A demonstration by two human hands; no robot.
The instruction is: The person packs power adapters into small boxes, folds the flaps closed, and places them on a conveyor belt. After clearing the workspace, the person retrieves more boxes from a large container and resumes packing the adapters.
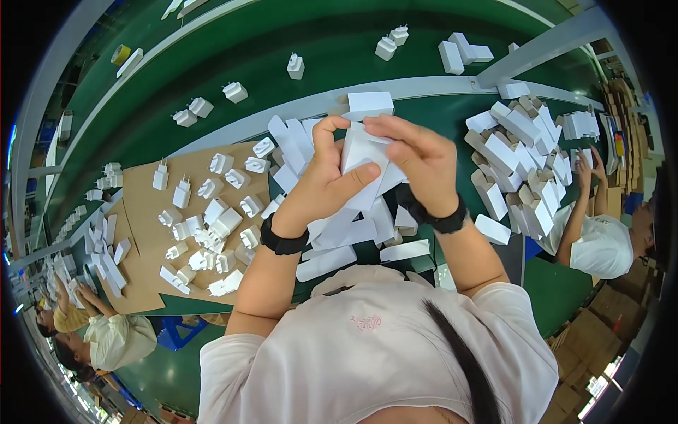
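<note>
In front of my chest, a small white carton [365, 150] is held between both hands. My left hand [323, 180] grips its left side, the thumb lying across the front. From the right, my right hand [429, 161] closes on its upper edge with bent fingers; they hide part of the top. Below the hands lie several flat white card pieces [344, 234], overlapping. Just beyond my fingers is another white box [371, 103]. To the left, many white plug chargers [227, 222] are spread over a brown cardboard sheet [145, 247].
On the right rises a heap of white open-ended boxes [519, 152]. Past a grey rail [417, 86], a green belt [332, 42] carries several chargers and boxes. One co-worker [600, 244] sits at the right, others [113, 339] at the left. A blue stool [176, 332] stands lower left.
</note>
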